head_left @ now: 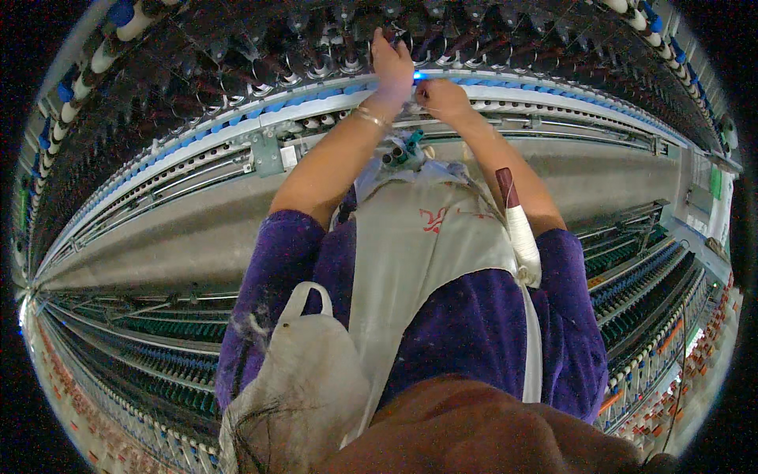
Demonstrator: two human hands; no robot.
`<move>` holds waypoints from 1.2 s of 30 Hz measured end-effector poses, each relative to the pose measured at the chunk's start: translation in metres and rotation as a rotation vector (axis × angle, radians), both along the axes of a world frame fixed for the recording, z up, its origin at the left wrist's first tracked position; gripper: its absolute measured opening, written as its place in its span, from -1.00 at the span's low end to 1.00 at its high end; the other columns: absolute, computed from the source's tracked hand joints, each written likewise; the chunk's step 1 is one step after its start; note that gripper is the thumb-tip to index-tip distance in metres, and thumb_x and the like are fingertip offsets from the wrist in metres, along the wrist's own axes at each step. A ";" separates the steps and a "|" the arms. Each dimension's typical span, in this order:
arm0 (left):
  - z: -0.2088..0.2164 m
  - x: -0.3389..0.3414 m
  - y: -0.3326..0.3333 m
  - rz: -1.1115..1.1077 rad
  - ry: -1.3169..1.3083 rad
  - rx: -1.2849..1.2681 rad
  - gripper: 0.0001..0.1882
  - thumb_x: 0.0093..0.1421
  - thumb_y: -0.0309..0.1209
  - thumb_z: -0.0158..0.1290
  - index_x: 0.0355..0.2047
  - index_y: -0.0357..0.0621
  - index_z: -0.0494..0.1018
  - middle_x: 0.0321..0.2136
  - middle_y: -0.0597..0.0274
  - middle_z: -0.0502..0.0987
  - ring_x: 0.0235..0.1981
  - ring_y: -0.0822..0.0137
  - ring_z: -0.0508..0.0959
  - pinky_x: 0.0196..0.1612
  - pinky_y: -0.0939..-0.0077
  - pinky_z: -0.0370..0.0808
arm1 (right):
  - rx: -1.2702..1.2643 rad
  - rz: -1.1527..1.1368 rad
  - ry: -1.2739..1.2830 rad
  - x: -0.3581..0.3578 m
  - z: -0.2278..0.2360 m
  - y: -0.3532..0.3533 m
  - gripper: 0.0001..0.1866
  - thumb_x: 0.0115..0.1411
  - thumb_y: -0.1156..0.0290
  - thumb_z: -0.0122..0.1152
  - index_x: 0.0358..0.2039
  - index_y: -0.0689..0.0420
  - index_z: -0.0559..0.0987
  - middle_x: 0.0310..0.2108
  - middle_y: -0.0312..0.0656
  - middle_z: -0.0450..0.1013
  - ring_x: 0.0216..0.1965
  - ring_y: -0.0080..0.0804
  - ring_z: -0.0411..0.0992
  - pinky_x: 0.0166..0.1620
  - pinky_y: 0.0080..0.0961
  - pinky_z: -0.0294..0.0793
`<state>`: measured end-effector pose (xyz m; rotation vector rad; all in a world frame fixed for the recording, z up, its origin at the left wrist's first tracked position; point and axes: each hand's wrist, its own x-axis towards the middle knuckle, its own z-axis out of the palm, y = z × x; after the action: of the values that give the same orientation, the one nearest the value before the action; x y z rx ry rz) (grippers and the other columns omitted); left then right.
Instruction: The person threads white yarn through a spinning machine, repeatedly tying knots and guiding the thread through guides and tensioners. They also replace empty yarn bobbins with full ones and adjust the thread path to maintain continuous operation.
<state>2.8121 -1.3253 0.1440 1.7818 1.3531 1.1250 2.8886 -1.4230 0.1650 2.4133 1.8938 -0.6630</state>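
Observation:
My left hand (391,69) is raised among the dark spindles at the spinning frame. Its fingers point up and stand apart, and nothing shows in them. Close beside it my right hand (444,99) is closed, fingertips pinched together at the white and blue rail (316,96). A fine pale thread runs by these fingers; its ends are hard to follow. Between the hands glows a small blue light (419,77). A maroon-topped bobbin (521,237) wound with white yarn rests against my pale apron (410,237), below my right forearm.
Rows of dark maroon bobbins (312,59) line the frame above the rail. Dark green tubes (404,156) stick up at the apron's top. A pale cloth bag (304,379) hangs at my left side. Behind me, across the grey floor (181,249), stands another machine (632,296).

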 end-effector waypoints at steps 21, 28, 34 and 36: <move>0.109 -0.164 -0.052 -0.278 -0.973 -1.194 -0.79 0.24 -0.32 -0.04 -0.16 -0.12 0.36 -0.51 0.29 0.39 -0.55 0.44 0.37 -0.44 0.51 0.38 | 0.375 0.059 -0.348 -0.011 0.101 0.106 -0.58 0.13 0.17 0.11 -0.76 0.19 0.51 -0.70 -0.09 0.43 -0.63 -0.16 0.43 -0.56 -0.25 0.41; 0.103 -0.185 -0.028 -0.161 -1.002 -0.996 -0.76 0.22 -0.22 0.01 -0.22 -0.06 0.31 -0.56 0.34 0.37 -0.60 0.43 0.37 -0.47 0.51 0.36 | 0.090 0.325 -0.316 -0.015 0.044 0.056 -0.86 0.03 0.29 0.08 -0.50 0.00 0.57 -0.51 -0.11 0.52 -0.43 -0.07 0.50 -0.40 -0.16 0.47; 0.095 -0.191 0.004 -0.045 -1.381 -0.846 -0.84 0.22 -0.39 -0.06 -0.18 -0.04 0.31 -0.46 0.26 0.39 -0.42 0.31 0.41 -0.26 0.30 0.39 | -0.143 0.013 0.222 -0.047 0.000 0.003 -0.59 0.24 0.07 -0.01 -0.09 0.11 0.49 -0.29 -0.07 0.52 -0.24 -0.21 0.49 -0.13 -0.38 0.45; 0.094 -0.187 0.004 -0.043 -1.455 -0.835 -0.82 0.21 -0.40 -0.02 -0.17 -0.06 0.35 -0.42 0.24 0.42 -0.33 0.26 0.44 -0.17 0.23 0.40 | 0.036 -0.198 0.859 -0.059 0.015 0.003 -0.60 0.26 0.07 -0.01 -0.10 0.13 0.50 -0.31 -0.12 0.51 -0.25 -0.36 0.48 -0.16 -0.47 0.43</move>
<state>2.6255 -1.3212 0.2384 0.1498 0.6134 1.1268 2.8299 -1.4204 0.1800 2.5783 1.8449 -1.9381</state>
